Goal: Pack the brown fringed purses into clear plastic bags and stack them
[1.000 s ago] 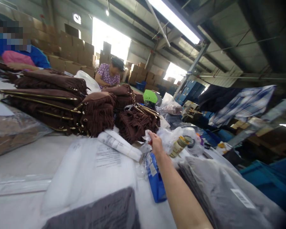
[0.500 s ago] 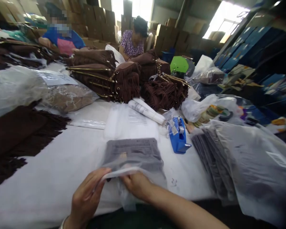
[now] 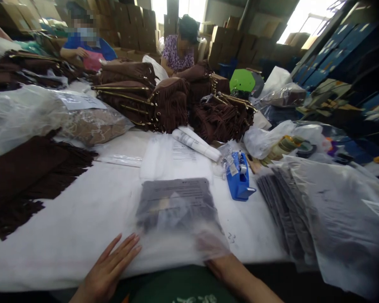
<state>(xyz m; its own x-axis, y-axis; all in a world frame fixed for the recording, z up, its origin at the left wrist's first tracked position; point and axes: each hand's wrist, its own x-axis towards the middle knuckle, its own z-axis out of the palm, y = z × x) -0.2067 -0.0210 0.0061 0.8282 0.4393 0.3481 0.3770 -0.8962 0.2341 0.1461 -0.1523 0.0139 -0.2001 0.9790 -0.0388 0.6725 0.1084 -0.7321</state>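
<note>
A dark grey item in a frosted plastic bag [image 3: 180,206] lies flat on the white table in front of me, with printed text near its far edge. My left hand [image 3: 113,265] rests at the bag's near left corner, fingers stretched out, holding nothing. At the near right, my right hand [image 3: 217,252] reaches partly inside the bag; its fingers show only blurred through the film, so their shape is hidden. Beyond the bag lies a stack of white printed plastic bags [image 3: 173,158].
A blue tape dispenser [image 3: 238,179] stands right of the bag. Stacked bagged grey items [image 3: 337,210] lie farther right. Brown fringed material [image 3: 34,172] is at left, brown fringed bags [image 3: 170,101] behind. Two people [image 3: 180,50] sit across the table.
My left hand has let go of the bag's opening and spread out lower down. My right hand has shifted right, inside the bag. The opening, lifted before, now lies flatter.
</note>
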